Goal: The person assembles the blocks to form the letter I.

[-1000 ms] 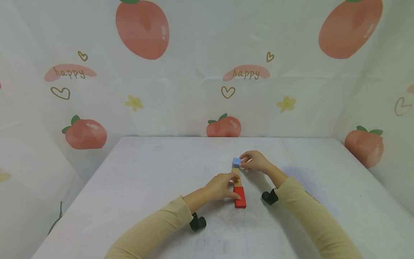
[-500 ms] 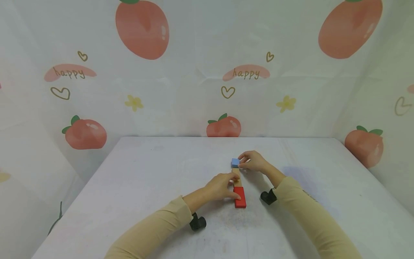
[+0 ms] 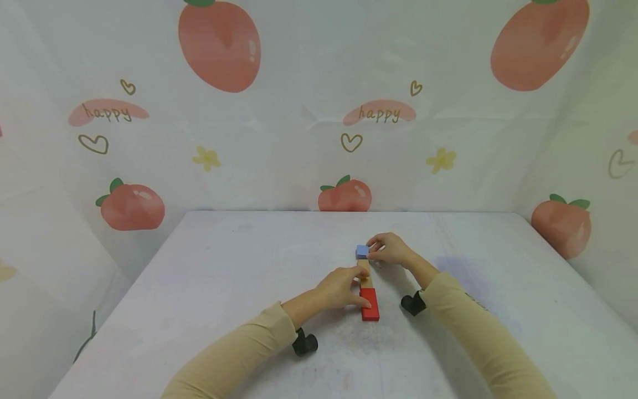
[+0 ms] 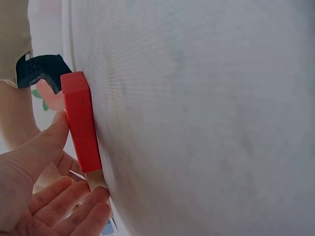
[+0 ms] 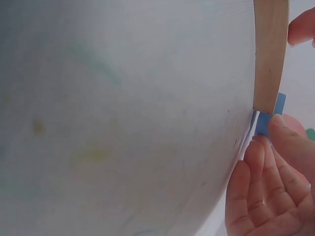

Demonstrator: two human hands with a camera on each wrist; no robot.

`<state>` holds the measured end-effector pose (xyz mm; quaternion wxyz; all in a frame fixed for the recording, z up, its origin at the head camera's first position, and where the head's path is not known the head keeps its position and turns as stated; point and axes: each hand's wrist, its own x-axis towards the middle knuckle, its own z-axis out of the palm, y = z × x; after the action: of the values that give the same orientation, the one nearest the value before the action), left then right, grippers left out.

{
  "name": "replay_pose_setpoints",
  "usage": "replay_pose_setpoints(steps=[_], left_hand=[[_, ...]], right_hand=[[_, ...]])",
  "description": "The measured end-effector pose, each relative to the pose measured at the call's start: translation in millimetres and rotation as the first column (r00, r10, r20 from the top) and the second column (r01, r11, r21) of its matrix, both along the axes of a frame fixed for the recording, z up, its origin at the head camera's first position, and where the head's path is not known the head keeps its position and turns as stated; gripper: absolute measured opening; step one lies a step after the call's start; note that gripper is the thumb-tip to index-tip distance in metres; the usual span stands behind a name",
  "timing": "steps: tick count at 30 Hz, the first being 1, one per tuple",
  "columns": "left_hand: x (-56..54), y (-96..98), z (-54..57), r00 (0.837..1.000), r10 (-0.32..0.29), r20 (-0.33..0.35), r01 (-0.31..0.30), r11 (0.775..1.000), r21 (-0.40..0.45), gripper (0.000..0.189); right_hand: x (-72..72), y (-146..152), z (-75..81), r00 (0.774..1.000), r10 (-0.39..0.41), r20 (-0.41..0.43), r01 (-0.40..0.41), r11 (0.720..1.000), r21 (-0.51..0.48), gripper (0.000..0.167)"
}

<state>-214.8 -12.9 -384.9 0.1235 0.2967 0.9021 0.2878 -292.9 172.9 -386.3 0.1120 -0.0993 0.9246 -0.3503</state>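
A red block [image 3: 370, 310], a bare wooden block [image 3: 364, 265] and a blue block [image 3: 362, 251] lie end to end in a row running away from me on the white table. My left hand [image 3: 338, 288] reaches in from the left. Its thumb rests on the red block [image 4: 82, 125], while its fingers touch the wooden block [image 4: 96, 180]. From the right, my right hand [image 3: 392, 249] pinches the blue block at the far end, thumb on the near side. The right wrist view shows the thumb against the blue block [image 5: 264, 124], beside the wooden block's end [image 5: 269, 59].
Each wrist wears a black camera mount, one on the left [image 3: 305, 343] and one on the right [image 3: 413, 303]. The table [image 3: 249, 266] ends at a white backdrop cloth [image 3: 294, 160] printed with peaches. A bluish stain [image 3: 461, 274] marks the table at right.
My right hand has shifted slightly left with the blue block, which has then come a touch nearer to the wooden block. The left hand and red block stay in place.
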Motion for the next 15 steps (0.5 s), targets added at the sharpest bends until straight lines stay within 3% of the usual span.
replay_pose_setpoints(steps=[15], left_hand=[[1.5, -0.6, 2.1, 1.0, 0.015, 0.014, -0.015, 1.0, 0.008, 0.058]], right_hand=[[-1.1, -2.3, 1.0, 1.0, 0.007, -0.005, -0.007, 1.0, 0.018, 0.032]])
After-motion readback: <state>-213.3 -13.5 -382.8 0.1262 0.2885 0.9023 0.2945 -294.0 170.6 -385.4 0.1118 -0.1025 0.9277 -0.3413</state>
